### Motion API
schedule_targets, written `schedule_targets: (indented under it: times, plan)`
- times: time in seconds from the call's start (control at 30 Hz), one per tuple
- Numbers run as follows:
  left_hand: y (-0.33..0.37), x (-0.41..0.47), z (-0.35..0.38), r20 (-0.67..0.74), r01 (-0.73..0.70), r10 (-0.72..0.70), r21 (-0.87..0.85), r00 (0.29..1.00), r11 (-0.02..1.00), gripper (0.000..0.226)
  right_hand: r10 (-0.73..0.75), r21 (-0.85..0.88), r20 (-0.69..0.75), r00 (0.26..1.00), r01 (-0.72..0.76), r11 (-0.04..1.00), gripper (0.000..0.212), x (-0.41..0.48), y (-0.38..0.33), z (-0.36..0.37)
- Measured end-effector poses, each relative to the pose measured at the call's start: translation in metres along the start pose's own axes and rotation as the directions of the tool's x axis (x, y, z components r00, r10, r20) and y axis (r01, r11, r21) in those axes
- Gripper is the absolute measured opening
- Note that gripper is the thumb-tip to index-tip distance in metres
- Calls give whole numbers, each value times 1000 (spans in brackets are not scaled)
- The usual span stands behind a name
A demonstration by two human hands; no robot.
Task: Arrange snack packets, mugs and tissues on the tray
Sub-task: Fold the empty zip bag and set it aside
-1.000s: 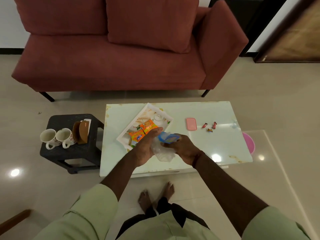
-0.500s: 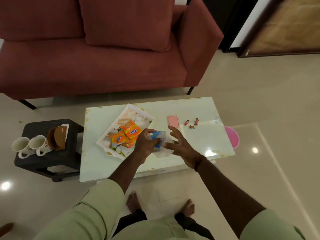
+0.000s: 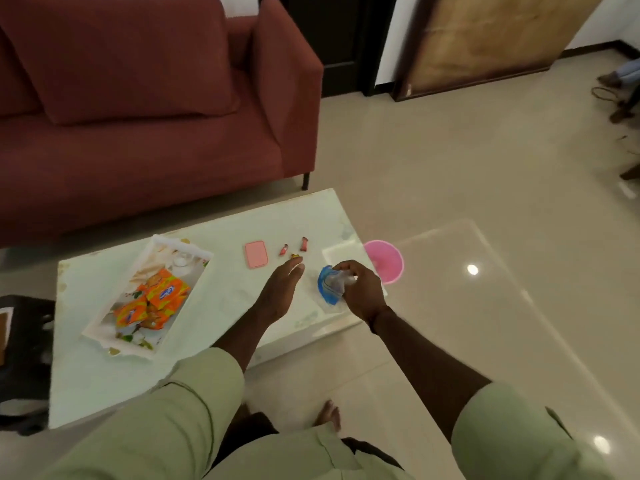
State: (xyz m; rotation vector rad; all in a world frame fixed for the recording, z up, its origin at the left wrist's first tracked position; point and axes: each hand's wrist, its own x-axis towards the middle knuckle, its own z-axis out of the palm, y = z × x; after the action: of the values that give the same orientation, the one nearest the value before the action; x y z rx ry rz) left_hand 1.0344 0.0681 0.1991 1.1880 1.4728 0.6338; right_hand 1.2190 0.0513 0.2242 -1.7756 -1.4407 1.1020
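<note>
Several orange snack packets [image 3: 152,303] lie heaped in the white floral tray [image 3: 136,341], which sits skewed on the left part of the pale table [image 3: 221,306]. They look light, and their glossy film is probably slick, so I would pinch each by a sealed end rather than squeeze its middle and crush the contents. Further right are a flat pink case [image 3: 256,254] and three small wrapped sweets [image 3: 284,250] lying loose on the tabletop. The left hand [image 3: 280,289] reaches toward them with fingers straight and holding nothing, its tips just beside the gold sweet; whether they touch it I cannot tell. The right hand [image 3: 360,289] has its fingers curled round a crumpled blue-and-clear plastic bag [image 3: 327,289], thin and limp, near the table's right end. Beyond that edge a pink bin [image 3: 388,265] stands on the floor. No mugs or tissues show.
</note>
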Motion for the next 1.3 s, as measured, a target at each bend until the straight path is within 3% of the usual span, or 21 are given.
schedule_targets:
  times: [0.1, 0.23, 0.33, 0.47, 0.83, 0.97, 1.3]
  plan:
    - [7, 25, 25, -14, -95, 108, 366, 994, 926, 49, 48, 11, -79, 996, -47, 999, 32, 17, 17, -43]
    - [15, 54, 48, 18, -190, 244, 685, 970, 704, 61, 68, -96, -194, 979, -88, 991, 33, 42, 40, -85]
    - [16, 77, 60, 50, -221, 311, 811, 949, 542, 69, 81, -188, -229, 970, -125, 974, 34, 63, 59, -110]
    - [20, 110, 74, 98, -243, 322, 859, 942, 450, 76, 121, -298, -233, 965, -189, 936, 36, 92, 80, -139]
    - [26, 211, 122, 143, -242, 242, 860, 960, 450, 73, 207, -449, -260, 943, -308, 839, 28, 193, 133, -178]
    - [18, 237, 143, 134, -230, 232, 858, 963, 460, 74, 186, -502, -229, 955, -280, 818, 30, 224, 158, -180]
    - [-63, 317, 216, -30, -130, 285, 841, 958, 525, 74, 230, -561, -39, 972, -212, 800, 32, 324, 316, -134]
